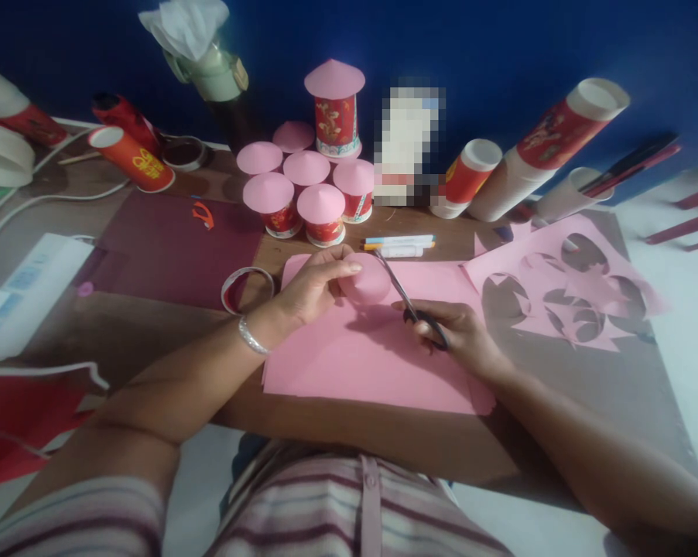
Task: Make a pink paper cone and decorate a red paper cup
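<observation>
My left hand [314, 286] is closed around a small pink paper circle [365, 280], holding it just above a stack of pink paper sheets [360, 356]. My right hand [459, 334] grips the black handles of a pair of scissors [404, 298]. Their blades point up and left and meet the right edge of the circle. A silver bracelet sits on my left wrist.
Several red cups with pink cone lids [319, 213] stand behind the sheets, one taller [334, 108]. Pens [398, 244] lie beside them. Cut-out pink scrap [569, 290] lies right, a tape roll [246, 288] left, stacked red paper cups [549, 143] at the back right.
</observation>
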`<state>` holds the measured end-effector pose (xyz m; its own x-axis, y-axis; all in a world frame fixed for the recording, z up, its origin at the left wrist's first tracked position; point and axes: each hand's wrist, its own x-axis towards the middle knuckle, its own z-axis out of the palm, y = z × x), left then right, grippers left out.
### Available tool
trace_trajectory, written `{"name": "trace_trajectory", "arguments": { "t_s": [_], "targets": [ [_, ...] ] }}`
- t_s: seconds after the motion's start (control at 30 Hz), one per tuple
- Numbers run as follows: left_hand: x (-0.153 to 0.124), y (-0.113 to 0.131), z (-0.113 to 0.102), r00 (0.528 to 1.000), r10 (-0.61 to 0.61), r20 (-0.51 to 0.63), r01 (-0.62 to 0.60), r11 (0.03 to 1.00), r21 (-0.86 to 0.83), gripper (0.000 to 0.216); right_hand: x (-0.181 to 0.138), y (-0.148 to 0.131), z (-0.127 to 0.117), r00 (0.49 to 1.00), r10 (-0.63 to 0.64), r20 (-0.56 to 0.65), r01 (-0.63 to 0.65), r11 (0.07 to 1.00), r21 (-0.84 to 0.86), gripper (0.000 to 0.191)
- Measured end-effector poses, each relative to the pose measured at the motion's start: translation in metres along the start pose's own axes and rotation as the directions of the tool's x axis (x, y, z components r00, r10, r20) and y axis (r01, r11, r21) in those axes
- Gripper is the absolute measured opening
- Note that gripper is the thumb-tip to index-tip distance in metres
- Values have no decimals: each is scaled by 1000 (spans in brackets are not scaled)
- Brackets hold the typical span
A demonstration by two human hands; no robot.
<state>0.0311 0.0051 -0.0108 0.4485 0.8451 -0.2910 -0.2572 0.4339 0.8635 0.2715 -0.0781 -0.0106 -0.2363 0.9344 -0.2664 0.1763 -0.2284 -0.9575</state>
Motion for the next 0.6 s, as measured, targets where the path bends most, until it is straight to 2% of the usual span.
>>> {"name": "trace_trajectory", "arguments": {
  "t_s": [0.6],
  "targets": [
    [1, -1, -1, 1000, 11, -18, -11, 1000, 9, 34, 0, -1, 0, 1000, 21, 11, -21, 999, 28, 57]
  ]
}}
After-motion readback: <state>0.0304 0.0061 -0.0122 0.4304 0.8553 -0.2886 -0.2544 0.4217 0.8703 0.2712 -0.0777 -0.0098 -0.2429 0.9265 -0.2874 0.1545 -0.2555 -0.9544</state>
